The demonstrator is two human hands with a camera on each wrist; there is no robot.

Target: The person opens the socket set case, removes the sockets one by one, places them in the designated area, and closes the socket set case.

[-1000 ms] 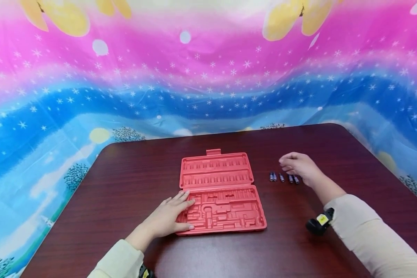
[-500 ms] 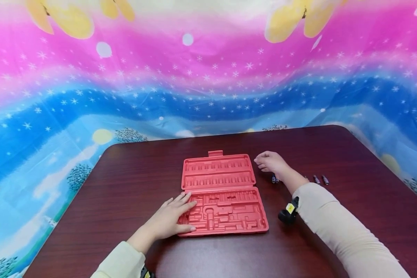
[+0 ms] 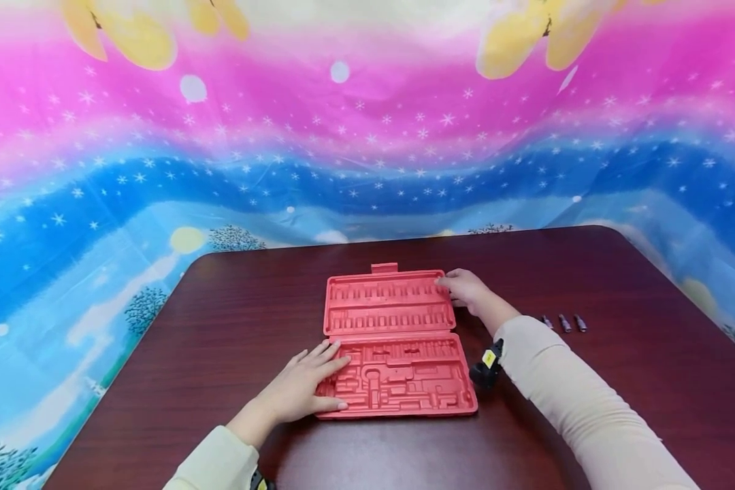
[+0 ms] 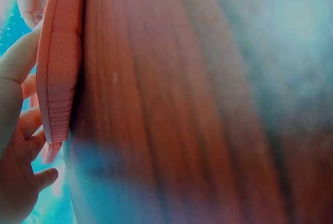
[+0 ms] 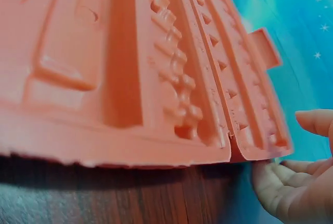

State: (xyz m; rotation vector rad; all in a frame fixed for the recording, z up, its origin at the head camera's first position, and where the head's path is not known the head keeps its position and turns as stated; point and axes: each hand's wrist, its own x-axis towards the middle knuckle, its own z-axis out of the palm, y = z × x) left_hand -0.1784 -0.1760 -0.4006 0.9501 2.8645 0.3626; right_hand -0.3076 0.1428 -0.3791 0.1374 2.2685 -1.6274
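An open red plastic tool case lies on the table, its moulded base (image 3: 425, 391) nearer me and its lid (image 3: 388, 304) folded back. My left hand (image 3: 297, 388) rests flat on the base's left edge, fingers spread. In the left wrist view that thumb (image 4: 18, 73) lies along the case's side wall (image 4: 63, 57). My right hand (image 3: 470, 291) is at the lid's far right corner, fingertips right at the rim. The right wrist view shows its fingers (image 5: 276, 187) bent beside the lid's edge (image 5: 260, 148), with the thumb (image 5: 315, 122) held apart from them.
Small dark metal pieces (image 3: 565, 323), shaped like stubby sockets, stand in a row right of the case, partly hidden by the right sleeve (image 3: 557, 381). A latch tab (image 3: 384, 268) sticks out from the lid's far edge. A patterned cloth (image 3: 367, 136) hangs behind the table (image 3: 263, 299).
My right hand has moved left from above the small metal pieces to the lid's right corner. The left hand stays on the base. The whole head view has shifted slightly.
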